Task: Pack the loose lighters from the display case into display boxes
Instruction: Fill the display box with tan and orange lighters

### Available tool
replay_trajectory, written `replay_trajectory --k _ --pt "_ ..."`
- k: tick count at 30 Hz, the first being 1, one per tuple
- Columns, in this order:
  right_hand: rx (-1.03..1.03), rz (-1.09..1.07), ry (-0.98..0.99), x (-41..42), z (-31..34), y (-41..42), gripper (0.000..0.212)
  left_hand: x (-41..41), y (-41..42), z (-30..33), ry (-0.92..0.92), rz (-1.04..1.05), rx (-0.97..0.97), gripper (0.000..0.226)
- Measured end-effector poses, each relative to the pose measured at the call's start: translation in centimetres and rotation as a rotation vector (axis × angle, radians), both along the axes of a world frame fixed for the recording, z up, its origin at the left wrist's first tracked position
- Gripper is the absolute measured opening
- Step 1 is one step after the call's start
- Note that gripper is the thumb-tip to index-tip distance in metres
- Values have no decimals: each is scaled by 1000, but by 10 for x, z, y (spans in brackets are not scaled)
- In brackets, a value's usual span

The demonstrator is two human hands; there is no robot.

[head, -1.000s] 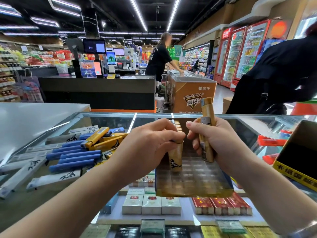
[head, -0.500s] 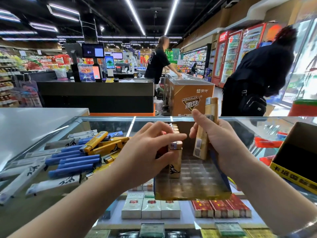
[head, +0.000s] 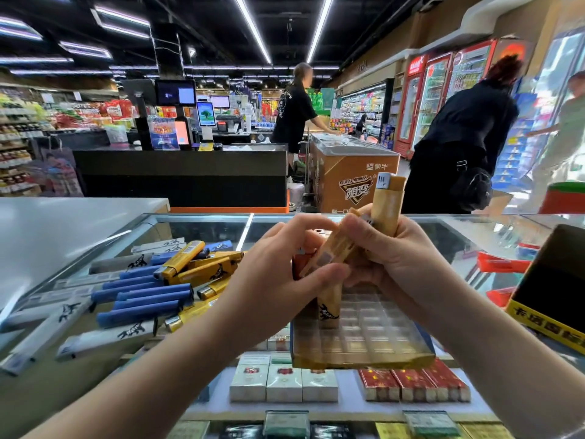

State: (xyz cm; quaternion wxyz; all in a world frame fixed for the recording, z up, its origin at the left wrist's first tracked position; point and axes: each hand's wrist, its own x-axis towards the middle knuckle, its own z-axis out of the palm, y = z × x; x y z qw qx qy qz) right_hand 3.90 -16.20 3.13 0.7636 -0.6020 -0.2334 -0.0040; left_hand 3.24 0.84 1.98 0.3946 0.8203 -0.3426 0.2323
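A clear display tray with a grid of slots lies on the glass case top. One yellow lighter stands upright in a slot near its far left. My right hand grips a bunch of yellow lighters, one sticking up. My left hand pinches a tilted yellow lighter from that bunch, just above the tray. Loose blue, yellow and white lighters lie piled on the glass to the left.
An open yellow-and-black box stands at the right edge of the case. Cigarette packs show under the glass. Beyond the counter are a checkout desk, a brown freezer chest and people standing.
My left hand let go of the standing lighter in the tray and rose to my right hand's bunch, where it now pinches a tilted lighter. The right hand shifted slightly.
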Motion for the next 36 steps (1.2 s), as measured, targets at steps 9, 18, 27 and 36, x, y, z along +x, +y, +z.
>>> replay_trajectory --k 9,18,27,36 --pt "-70 -271 -64 3 0 -1 32 3 7 11 148 -78 -207 33" --pt "-221 -387 76 8 -2 -6 33 5 11 21 331 -142 -401 39" --pt "-234 -381 82 9 -4 -4 34 10 12 20 620 -69 -470 37" --pt "-255 -385 71 11 -5 -5 35 6 18 24 726 -261 -406 44"
